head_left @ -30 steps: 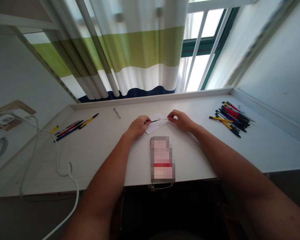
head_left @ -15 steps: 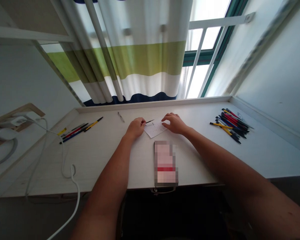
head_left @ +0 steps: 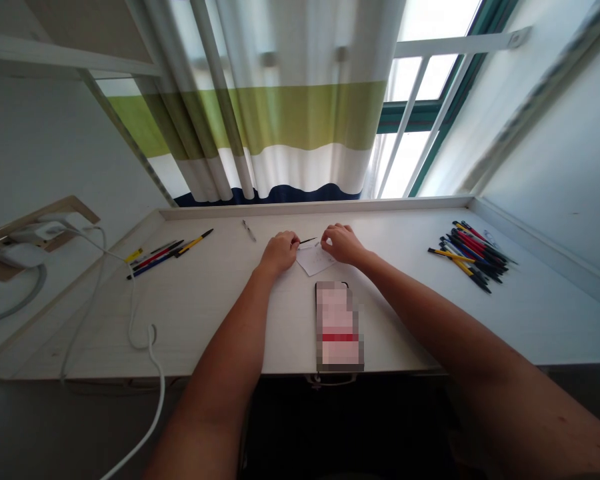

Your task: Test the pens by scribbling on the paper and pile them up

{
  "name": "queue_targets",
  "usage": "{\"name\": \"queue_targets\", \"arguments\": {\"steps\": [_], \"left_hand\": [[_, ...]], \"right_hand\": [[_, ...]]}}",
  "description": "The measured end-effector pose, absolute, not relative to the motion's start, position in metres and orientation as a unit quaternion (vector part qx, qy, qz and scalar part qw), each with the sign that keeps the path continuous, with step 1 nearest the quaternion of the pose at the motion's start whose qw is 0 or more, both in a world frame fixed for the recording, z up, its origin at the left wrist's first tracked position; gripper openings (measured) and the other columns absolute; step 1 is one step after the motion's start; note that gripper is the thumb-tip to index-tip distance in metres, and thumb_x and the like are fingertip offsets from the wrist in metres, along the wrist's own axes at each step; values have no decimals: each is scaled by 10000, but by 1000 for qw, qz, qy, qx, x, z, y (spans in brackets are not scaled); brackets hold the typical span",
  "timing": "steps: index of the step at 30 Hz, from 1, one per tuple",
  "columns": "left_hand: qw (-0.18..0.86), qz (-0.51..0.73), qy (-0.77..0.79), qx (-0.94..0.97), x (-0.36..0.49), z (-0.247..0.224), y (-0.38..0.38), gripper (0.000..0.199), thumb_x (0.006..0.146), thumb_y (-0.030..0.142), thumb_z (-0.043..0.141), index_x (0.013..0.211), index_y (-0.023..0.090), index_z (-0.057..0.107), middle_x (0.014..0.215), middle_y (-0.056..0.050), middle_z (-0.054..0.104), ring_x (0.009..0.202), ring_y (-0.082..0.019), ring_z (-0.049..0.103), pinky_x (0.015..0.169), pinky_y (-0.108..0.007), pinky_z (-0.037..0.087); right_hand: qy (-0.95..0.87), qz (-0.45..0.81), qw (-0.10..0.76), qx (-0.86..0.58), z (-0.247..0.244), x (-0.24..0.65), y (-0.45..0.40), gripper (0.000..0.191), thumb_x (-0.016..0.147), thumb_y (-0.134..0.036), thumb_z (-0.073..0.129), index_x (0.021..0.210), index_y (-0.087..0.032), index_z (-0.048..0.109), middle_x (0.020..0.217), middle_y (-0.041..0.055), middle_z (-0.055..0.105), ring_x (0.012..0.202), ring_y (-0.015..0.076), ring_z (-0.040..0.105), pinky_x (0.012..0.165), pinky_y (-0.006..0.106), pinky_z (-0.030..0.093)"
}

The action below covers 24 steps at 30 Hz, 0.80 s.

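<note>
My left hand point(head_left: 281, 252) is closed in a pinch on a thin dark stick point(head_left: 307, 240), which looks like a pen refill and points right. Facing it, my right hand point(head_left: 344, 244) has its fingertips drawn together by the refill's free end. A tiny greyish piece shows at those fingertips, too small to name. Beneath both hands lies a small white sheet of paper point(head_left: 314, 262) with faint marks, its upper part partly covered. Left of my left hand, a slim grey-white pen part point(head_left: 249, 231) rests on the desk.
A phone point(head_left: 340, 327) with a blurred-out screen lies near the front edge of the white desk point(head_left: 220, 267). Several pens point(head_left: 165, 257) lie at left, and a larger pile of pens point(head_left: 473, 257) at right. White cables point(head_left: 155, 360) hang over the left front.
My right hand's fingers have closed together and come nearer the refill's end. My left hand still pinches the refill. The whole view has shifted slightly.
</note>
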<state>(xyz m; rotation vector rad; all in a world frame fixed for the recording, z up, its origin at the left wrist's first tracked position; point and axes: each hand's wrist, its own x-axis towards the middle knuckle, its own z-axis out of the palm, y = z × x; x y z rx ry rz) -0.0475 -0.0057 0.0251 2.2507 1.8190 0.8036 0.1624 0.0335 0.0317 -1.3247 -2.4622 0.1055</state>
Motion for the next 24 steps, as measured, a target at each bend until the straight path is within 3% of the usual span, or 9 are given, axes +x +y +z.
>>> {"name": "queue_targets", "arguments": {"steps": [6,12,17,24], "left_hand": [[68,273,605,745,-49,25,-7,141,955,173,561,939,199,699,998,-102,730,988,-259,666,931,-398,537],[62,262,601,753,-50,26,-6,147,955,168,556,942,194,700,995,-106,728,987,-265,661,937,-411,528],[60,253,584,769,-46,27,-7,155,958,170,542,942,191,695,1000,-108,724,997,-271,652,942,-420,518],[64,255,546,795,-34,33,-14,159,953,190,541,957,185,701,1000,-105,716,988,-272,644,934,-426,519]], "right_hand": [[-879,38,160,-448,34,165,39,255,985,-186,598,1178,-179,765,1291,148,716,1216,326,580,1036,490,431],[-904,11,124,-410,32,160,48,217,958,-97,580,983,-172,782,1188,150,742,1160,339,577,1004,485,424],[-873,63,214,-433,26,186,41,240,1005,-150,516,1006,-176,755,1043,136,760,1009,298,619,950,459,455],[-858,129,319,-382,21,205,25,222,979,-162,574,1015,-192,790,1031,107,741,962,242,657,896,401,519]]}}
